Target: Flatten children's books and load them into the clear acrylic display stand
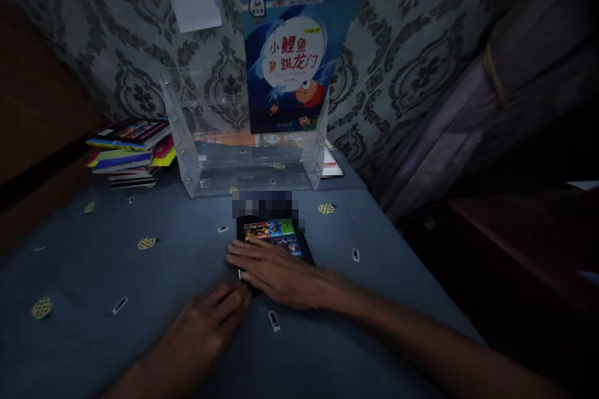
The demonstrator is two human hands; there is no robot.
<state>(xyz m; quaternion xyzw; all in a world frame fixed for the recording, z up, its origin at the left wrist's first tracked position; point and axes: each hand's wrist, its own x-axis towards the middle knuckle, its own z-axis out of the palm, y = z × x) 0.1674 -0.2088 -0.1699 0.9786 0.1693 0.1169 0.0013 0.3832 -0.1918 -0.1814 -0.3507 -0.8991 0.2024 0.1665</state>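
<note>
A black book [304, 252] with small colourful pictures on its cover lies on the cloth-covered table, in front of a clear acrylic stand. Across its near half rests my right hand [281, 274], palm down with the fingers stretched out to the left. My left hand [208, 321] is at the book's near left corner, its fingers bent and pressed together around the edge there. The near part of the book is mostly hidden under my hands. Its far end is blurred by pixel blocks.
The clear stand [191, 168] holds upright picture books, with a blue fish book [292, 62] in front. A pile of books [133, 149] lies left of it. Behind are patterned wallpaper and a white card [195, 9]. A tied curtain [449, 118] hangs right, beyond the table edge.
</note>
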